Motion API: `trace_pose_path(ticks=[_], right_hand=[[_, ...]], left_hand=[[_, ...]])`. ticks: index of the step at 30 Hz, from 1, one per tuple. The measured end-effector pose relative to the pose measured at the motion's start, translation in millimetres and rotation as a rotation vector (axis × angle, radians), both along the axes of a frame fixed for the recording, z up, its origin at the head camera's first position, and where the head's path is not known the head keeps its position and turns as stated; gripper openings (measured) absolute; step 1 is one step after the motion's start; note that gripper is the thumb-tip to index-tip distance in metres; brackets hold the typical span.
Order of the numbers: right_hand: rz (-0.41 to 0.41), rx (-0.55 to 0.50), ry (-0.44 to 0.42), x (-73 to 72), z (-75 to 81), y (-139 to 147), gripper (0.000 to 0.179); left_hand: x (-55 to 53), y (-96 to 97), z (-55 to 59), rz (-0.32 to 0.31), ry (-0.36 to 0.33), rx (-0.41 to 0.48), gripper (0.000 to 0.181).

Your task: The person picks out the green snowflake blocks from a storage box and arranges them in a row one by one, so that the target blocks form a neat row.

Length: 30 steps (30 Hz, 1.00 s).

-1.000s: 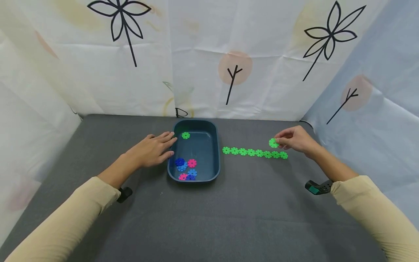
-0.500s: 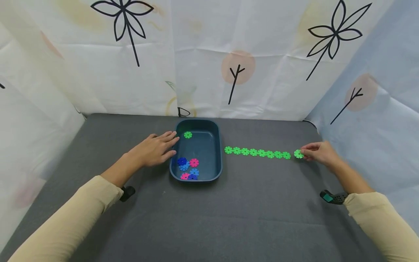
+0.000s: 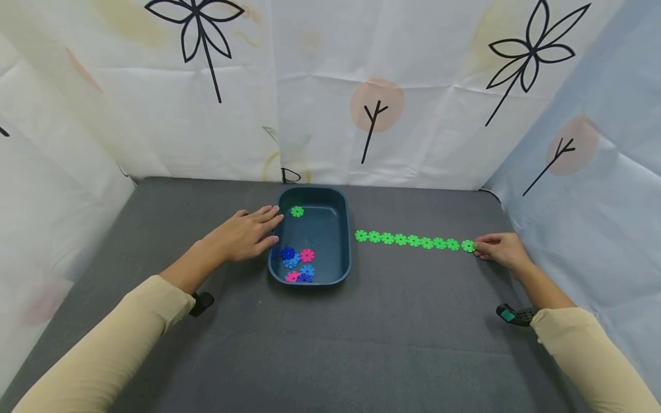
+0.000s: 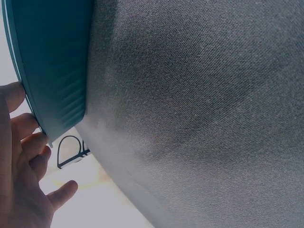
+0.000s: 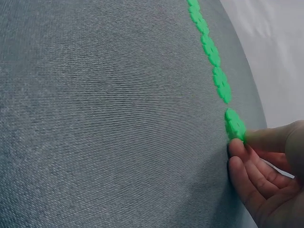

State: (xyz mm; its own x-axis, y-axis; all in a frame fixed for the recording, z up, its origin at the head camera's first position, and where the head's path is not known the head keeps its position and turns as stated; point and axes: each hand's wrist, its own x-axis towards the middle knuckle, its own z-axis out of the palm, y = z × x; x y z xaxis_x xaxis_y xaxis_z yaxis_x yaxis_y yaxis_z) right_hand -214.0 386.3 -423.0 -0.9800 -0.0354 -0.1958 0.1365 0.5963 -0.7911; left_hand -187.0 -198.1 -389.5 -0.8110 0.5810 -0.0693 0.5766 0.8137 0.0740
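Note:
Between thumb and fingers, my right hand (image 3: 502,251) pinches a green notched disc (image 3: 467,246) at the right end of a row of several green discs (image 3: 400,240). In the right wrist view a small gap parts the pinched disc (image 5: 235,125) from the nearest row disc (image 5: 221,85). My left hand (image 3: 241,235) has its fingers extended, fingertips touching the left rim of a dark blue tray (image 3: 349,252). Inside that tray lie one green disc (image 3: 296,211) near the back and several blue and pink discs (image 3: 307,255) toward the front.
A grey cloth-covered table (image 3: 361,338) carries the tray and the row. White patterned curtains (image 3: 320,103) stand along the back and both sides. Each wrist wears a dark band, the right one (image 3: 516,315) showing a green patch.
My right hand has carried the green disc rightward and down from above the row to its right end, then slightly left toward it. My left hand has stayed at the tray rim.

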Motion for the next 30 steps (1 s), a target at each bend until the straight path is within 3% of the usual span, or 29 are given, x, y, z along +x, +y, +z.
trace_pose_path(ticks=[6, 15, 19, 25, 30], right_hand=[[-0.022, 0.039, 0.010, 1.2, -2.1, -0.7, 0.038], [-0.013, -0.017, -0.035, 0.1, -0.7, 0.1, 0.049], [-0.005, -0.030, -0.071, -4.4, 4.9, -2.2, 0.050], [-0.018, -0.044, -0.204, -11.8, 18.0, -5.4, 0.052], [-0.033, -0.041, -0.209, -21.4, 32.2, -15.5, 0.050]], left_hand=[[-0.1, 0.8, -0.4, -0.003, 0.015, -0.004, 0.060], [-0.9, 1.5, -0.4, -0.001, 0.002, -0.005, 0.060], [-0.9, 1.7, 0.3, -0.001, 0.002, -0.008, 0.060], [-0.5, 1.5, 0.9, -0.005, -0.002, -0.002, 0.060], [0.0, 1.9, 2.1, -0.001, 0.003, -0.008, 0.060]])
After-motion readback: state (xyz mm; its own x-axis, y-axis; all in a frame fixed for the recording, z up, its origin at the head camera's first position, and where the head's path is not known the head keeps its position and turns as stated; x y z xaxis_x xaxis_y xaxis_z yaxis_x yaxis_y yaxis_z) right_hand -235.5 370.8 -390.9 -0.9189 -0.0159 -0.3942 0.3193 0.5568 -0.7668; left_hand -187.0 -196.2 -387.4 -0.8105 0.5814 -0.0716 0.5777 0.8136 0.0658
